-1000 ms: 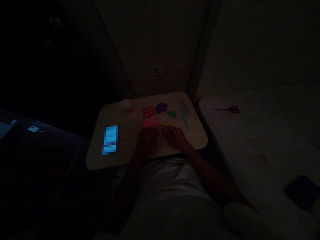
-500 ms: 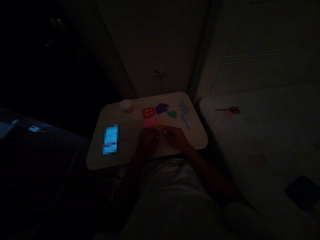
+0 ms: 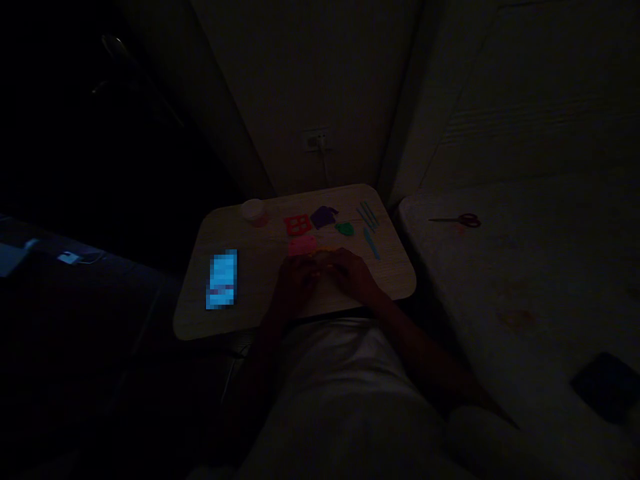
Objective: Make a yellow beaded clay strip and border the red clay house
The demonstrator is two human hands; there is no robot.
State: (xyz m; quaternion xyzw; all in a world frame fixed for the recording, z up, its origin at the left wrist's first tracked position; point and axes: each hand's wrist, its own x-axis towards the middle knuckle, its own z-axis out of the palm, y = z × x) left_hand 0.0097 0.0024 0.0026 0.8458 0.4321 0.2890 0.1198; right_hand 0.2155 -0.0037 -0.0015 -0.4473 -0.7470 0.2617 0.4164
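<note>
In the dim light my left hand [image 3: 299, 279] and my right hand [image 3: 352, 270] meet over the near side of a small wooden-topped table [image 3: 260, 293]. Fingers on both are curled inward, tips close together; whatever they pinch is too dark to make out. Just beyond the fingertips shows a yellow piece [image 3: 326, 251], partly covered by the hands. A pink flat piece [image 3: 303, 245] lies past my left fingers. Behind it are a red mould-like frame [image 3: 298, 225], a purple shape [image 3: 324, 217] and a green piece [image 3: 345, 229].
A pale-lidded tub [image 3: 255, 212] stands at the back left, and a glowing blurred-out screen [image 3: 222, 280] lies at left. Several thin blue sticks [image 3: 368, 216] and a blue plastic knife [image 3: 371, 244] lie at right. Scissors [image 3: 467, 220] rest on the pale surface beyond.
My hands have drawn slightly closer together at the fingertips. Less of the yellow piece's scalloped edge shows. The other things lie where they were.
</note>
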